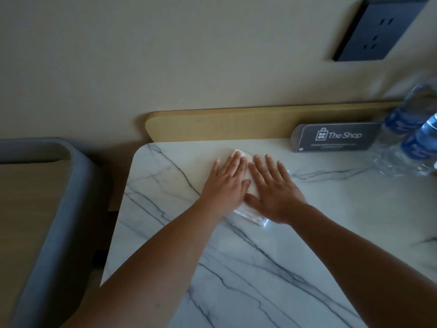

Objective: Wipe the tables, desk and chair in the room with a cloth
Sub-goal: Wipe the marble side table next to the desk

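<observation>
Pressing a folded white cloth [248, 215], left grip [225, 183] and right grip [275, 191] lie flat, fingers straight, side by side. Cloth rests on the marble bench [236, 268], left of a "The Shop" sign [338, 138].

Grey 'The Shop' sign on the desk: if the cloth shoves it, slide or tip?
Probably slides: the sign looks like a thin tent card, likely light, on a polished marble desk top. Tipping backward seems unlikely, since it stands close to the wooden upstand behind it. Pushed right, it would likely meet the water bottles.
</observation>
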`<state>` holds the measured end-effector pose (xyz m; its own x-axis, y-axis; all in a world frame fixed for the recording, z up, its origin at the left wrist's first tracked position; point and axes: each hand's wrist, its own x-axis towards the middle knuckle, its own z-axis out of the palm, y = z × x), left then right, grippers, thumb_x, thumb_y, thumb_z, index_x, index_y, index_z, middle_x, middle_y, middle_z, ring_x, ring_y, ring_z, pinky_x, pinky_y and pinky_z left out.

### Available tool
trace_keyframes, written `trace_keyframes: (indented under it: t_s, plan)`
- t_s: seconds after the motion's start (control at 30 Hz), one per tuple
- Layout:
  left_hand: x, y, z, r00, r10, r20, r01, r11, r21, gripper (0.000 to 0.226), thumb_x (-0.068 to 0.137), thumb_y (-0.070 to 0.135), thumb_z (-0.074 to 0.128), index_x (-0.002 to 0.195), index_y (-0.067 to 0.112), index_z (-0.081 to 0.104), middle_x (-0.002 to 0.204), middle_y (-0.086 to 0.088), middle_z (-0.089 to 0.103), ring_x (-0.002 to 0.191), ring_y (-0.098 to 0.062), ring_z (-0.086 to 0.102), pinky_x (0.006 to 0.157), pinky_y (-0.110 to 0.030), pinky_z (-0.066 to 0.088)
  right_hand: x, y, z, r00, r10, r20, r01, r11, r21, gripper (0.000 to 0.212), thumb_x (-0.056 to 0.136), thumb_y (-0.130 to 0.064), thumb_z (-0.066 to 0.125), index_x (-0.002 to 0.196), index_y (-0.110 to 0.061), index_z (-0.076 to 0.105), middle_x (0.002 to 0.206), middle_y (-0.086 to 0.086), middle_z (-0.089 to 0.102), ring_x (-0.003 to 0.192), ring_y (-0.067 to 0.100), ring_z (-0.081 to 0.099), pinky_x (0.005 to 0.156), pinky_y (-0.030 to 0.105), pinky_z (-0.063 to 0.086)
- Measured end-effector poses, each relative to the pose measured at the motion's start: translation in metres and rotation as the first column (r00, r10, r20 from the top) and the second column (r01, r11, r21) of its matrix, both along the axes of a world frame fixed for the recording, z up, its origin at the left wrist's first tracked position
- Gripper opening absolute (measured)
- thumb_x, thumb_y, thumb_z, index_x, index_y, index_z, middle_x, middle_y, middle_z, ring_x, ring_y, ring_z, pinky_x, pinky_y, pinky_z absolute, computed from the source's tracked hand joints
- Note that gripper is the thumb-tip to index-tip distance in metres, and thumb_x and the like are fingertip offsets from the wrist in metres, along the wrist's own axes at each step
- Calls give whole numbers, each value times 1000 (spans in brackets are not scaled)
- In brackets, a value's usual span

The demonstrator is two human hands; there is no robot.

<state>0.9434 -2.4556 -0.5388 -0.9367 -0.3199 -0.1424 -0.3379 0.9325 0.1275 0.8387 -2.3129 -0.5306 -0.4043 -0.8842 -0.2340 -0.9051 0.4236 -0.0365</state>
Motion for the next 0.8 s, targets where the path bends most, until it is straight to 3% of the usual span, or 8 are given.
trace_keyframes:
  t_s: [0.2,0.33,0.47,0.53,0.63,0.8]
  plan:
    - [23,52,-4,998,-67,20,67,998,-8,72,98,50,-4,160,14,-5,168,-3,-16,154,-16,-16,124,-53,-5,31,59,1,998,-48,34,49,998,-28,104,80,-80,-23,160,-15,-12,167,6,-21,150,29,-29,125,46,-13]
    - [59,87,-3,997,-81,-5,81,997,-6,76,95,51,-5,161,13,0,168,-4,-11,155,-17,-11,124,-53,-2,63,93,0,998,-52,32,52,998,-19,100,85,-80,-15,161,-14,-10,167,7,-21,152,31,-27,126,49,-11]
    - [105,116,-5,997,-69,-36,69,998,-8,72,100,49,7,161,10,11,169,-7,1,156,-20,-2,124,-55,7,105,121,1,999,-33,26,33,999,25,92,91,-76,-3,159,-16,-16,165,7,-28,152,30,-28,125,49,-12]
    - [130,129,-7,998,-45,-46,45,999,-2,69,102,47,18,159,9,24,168,-8,13,156,-22,10,122,-57,17,128,132,1,1000,-18,21,18,1000,20,94,93,-76,-5,161,-12,-5,168,10,-15,155,34,-16,124,51,-6]
    - [172,147,-7,999,-9,-39,8,1000,-7,67,101,47,24,155,8,35,166,-9,23,153,-23,22,118,-59,27,165,147,1,1000,20,19,-20,1000,4,88,101,-70,10,160,-6,24,168,16,16,155,40,12,120,53,8]
    - [240,163,2,1000,13,18,-13,1000,-14,68,100,48,27,152,8,41,163,-12,30,150,-26,29,114,-57,35,213,159,5,994,103,44,-104,994,28,80,104,-63,17,154,-5,40,162,17,33,151,38,26,117,51,18]
